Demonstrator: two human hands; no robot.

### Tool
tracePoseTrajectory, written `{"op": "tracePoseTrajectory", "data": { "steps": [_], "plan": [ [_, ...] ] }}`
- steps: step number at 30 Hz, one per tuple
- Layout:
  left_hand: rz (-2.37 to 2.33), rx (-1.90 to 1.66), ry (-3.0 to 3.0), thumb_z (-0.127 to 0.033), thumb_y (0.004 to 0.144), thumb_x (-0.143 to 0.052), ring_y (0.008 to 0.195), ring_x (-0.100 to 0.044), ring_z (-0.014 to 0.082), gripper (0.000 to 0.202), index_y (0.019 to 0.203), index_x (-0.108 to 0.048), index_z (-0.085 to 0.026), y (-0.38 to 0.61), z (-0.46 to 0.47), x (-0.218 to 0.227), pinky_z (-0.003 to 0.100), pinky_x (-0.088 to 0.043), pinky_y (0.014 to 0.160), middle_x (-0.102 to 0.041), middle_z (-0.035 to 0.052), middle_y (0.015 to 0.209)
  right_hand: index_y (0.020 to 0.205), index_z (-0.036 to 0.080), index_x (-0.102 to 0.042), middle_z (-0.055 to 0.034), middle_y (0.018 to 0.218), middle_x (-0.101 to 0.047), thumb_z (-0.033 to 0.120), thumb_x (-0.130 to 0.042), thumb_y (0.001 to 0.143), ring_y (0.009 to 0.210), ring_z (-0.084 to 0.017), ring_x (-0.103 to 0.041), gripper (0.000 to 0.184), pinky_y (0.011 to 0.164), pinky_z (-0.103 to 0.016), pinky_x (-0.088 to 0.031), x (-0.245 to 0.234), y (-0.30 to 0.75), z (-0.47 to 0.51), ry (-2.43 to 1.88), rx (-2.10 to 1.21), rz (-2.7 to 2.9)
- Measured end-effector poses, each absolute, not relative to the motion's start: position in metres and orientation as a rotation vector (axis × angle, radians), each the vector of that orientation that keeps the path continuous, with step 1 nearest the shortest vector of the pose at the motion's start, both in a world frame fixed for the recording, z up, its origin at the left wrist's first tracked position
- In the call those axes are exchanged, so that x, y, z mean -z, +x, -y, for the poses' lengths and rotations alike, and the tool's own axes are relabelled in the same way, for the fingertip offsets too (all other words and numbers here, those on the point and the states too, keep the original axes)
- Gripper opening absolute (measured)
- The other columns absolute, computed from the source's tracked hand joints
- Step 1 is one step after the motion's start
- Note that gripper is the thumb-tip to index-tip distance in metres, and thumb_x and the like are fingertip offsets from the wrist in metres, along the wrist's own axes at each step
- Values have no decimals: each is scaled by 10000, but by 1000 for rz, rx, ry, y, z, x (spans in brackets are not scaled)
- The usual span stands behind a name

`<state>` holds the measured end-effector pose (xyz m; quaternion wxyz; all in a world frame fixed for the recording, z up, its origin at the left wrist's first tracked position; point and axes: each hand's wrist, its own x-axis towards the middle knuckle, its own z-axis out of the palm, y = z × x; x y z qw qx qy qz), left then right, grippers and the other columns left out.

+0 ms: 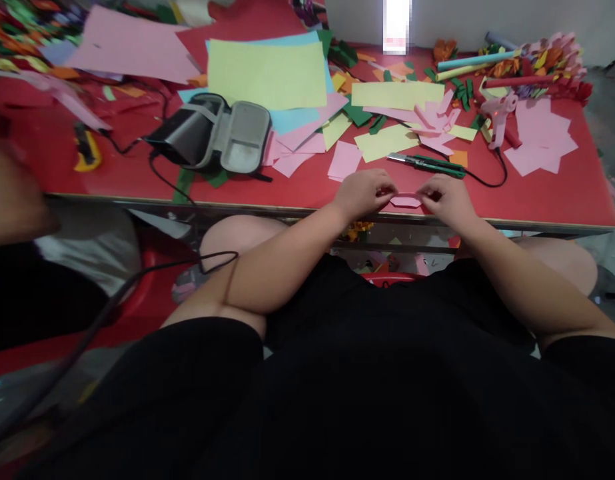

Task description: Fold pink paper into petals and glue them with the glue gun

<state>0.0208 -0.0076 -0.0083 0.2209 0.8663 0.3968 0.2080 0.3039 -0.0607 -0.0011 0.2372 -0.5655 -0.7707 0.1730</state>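
Observation:
Close to the table's front edge, a small strip of pink paper spans the gap between my hands. My left hand pinches its left end, fingers closed. At the other end, my right hand grips it between thumb and fingers. The strip looks folded along its length. Just beyond my hands lies a green utility knife with its blade end pointing left. Past the knife are cut pieces of yellow paper and folded pink strips.
A pink glue gun with a cable stands right, beside pink paper pieces. An open black case and a yellow cutter lie left. Paper flowers fill the back right. A co-worker's arm is at far left.

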Motion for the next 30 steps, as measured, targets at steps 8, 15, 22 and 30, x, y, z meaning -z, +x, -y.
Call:
{"op": "tracePoseTrajectory", "data": {
  "steps": [8,15,22,30],
  "plan": [
    [-1062,-533,2612,-437,1204,-623,1160,-795,311,392,1122,-983,-305,19,12,8,409,-455,777,-913,111,1254,1198,233,-967,-197,1280,-896,245,-564,1194,1232,-405,-736,404,1119,-569,-625,3,312,62,-1344,-242,2467],
    [-1081,-499,2623,-449,1140,-642,1143,-727,412,343,1205,-976,-407,14,18,7,520,-533,776,-918,107,1333,1289,220,-978,-207,1343,-891,250,-510,1225,1260,-416,-733,473,1124,-577,-628,1,313,71,-1397,-220,2479],
    [-1121,-532,2600,-369,1133,-678,1309,-700,391,405,1403,-976,-335,2,23,22,545,-568,1118,-844,125,1546,1264,278,-996,-182,1357,-874,330,-629,1182,1265,-439,-752,380,1139,-664,-621,13,323,78,-1410,-193,2297],
    [-1028,-486,2637,-541,1158,-760,1292,-741,390,360,1307,-979,-297,8,22,11,512,-574,1059,-878,152,1506,1277,239,-968,-208,1353,-862,441,-755,1105,1262,-476,-735,340,1092,-669,-611,0,312,86,-1428,-150,2380]
  ]
}}
